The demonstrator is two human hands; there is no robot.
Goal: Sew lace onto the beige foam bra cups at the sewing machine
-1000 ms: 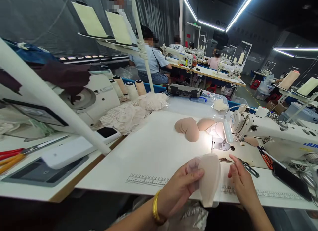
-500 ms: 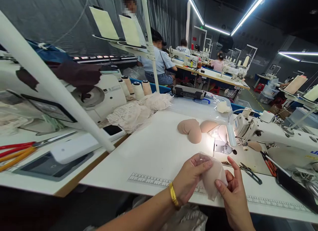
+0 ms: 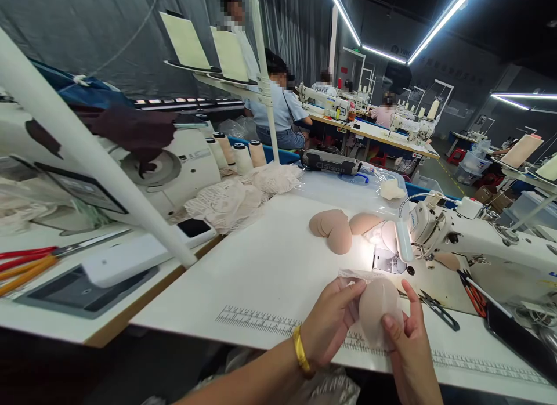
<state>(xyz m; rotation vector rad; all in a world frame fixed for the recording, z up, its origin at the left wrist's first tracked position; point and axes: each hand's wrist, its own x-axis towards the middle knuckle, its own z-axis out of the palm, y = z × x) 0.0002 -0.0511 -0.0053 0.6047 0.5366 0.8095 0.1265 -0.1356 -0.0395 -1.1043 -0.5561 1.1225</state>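
Note:
Both my hands hold a pale pink foam cup (image 3: 378, 309) with a strip of lace along its top edge, just above the front of the white sewing table (image 3: 270, 266). My left hand (image 3: 333, 321), with a gold bangle on the wrist, pinches the cup's left edge. My right hand (image 3: 404, 341) grips its right side, thumb on the front. Further back lie several tan foam cups (image 3: 333, 228) beside the needle of the white sewing machine (image 3: 474, 239).
Small snips (image 3: 437, 307) and red-handled scissors (image 3: 472, 283) lie right of the needle plate, a dark phone (image 3: 517, 338) beyond them. Lace pieces (image 3: 235, 196) and thread cones (image 3: 243, 152) are at the back left. Other people sit at machines behind.
My right hand has come onto the cup, which now sits more upright between both hands. The view has shifted slightly.

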